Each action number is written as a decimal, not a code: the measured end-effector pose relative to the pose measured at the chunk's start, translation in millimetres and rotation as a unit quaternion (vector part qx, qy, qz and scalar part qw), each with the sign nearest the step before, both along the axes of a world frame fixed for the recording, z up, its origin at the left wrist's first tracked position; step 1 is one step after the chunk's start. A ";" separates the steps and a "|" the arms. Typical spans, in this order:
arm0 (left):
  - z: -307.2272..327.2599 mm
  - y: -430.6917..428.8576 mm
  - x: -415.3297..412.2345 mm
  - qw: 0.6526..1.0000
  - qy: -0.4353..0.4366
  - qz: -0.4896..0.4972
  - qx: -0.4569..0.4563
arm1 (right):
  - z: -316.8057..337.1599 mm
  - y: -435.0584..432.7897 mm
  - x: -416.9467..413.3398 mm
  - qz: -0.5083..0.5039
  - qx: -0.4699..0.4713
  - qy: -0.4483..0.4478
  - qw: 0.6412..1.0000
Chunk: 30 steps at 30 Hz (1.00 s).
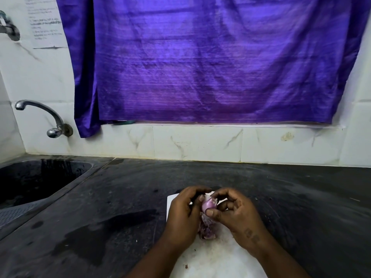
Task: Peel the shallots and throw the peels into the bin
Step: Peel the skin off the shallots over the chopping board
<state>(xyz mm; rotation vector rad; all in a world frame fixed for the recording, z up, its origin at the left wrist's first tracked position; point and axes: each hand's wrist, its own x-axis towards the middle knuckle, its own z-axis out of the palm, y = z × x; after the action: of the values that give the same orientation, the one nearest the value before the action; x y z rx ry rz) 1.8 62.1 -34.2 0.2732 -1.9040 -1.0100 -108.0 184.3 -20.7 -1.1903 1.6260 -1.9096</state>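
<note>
Where the dark counter (301,197), beside the sink (60,177) and below a purple curtain (200,57), carried a white board (216,257), you held the shallot (208,206) above that board, left grip (183,215) and right grip (239,215) both curled round it.

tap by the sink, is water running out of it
No, the spout of the tap shows no stream of water falling toward the sink below it.
</note>
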 end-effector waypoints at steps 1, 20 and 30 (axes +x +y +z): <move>-0.4 -0.2 -0.4 1.000 0.000 0.005 0.002 | -0.9 -0.8 0.3 -0.001 0.003 0.003 1.000; -0.2 5.5 -1.8 0.990 0.021 -0.046 0.130 | 0.6 -0.2 -4.4 0.000 -0.061 -0.079 0.995; -1.1 2.9 -5.4 0.982 0.010 -0.101 0.159 | -3.7 -4.4 -6.3 -0.002 -0.060 -0.029 0.998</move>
<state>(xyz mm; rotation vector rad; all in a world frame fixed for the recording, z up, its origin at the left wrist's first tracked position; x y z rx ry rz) -3.7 65.0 -35.3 0.2549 -1.7728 -1.4514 -114.3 179.9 -24.3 -1.1662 1.5048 -2.0499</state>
